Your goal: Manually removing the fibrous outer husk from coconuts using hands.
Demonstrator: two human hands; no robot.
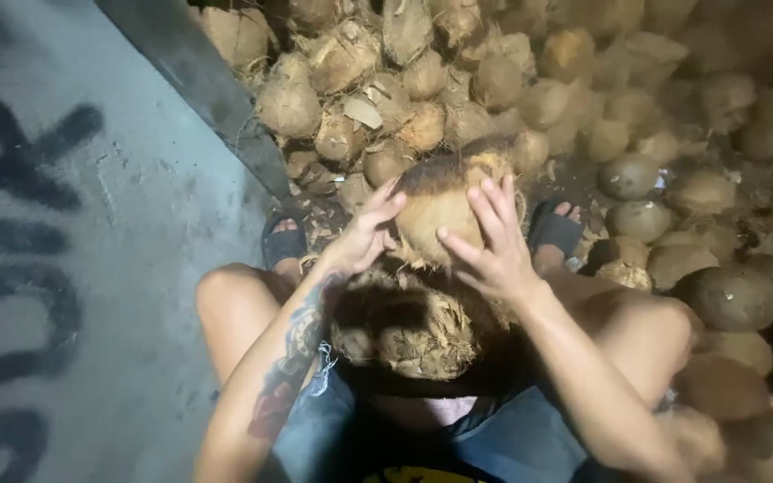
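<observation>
A large brown coconut in its fibrous husk (pixel 436 210) stands upright between my knees. My left hand (pixel 364 234) presses against its left side with fingers spread. On its right side, my right hand (pixel 491 243) grips the husk, fingers splayed upward. Below the coconut lies a torn mass of husk fibre (pixel 409 326) in my lap. What the coconut stands on is hidden.
A big heap of husked and unhusked coconuts (pixel 494 80) fills the ground ahead and to the right. A grey wall with black painted marks (pixel 64 224) runs along the left. My feet in dark sandals (pixel 284 240) rest on husk litter.
</observation>
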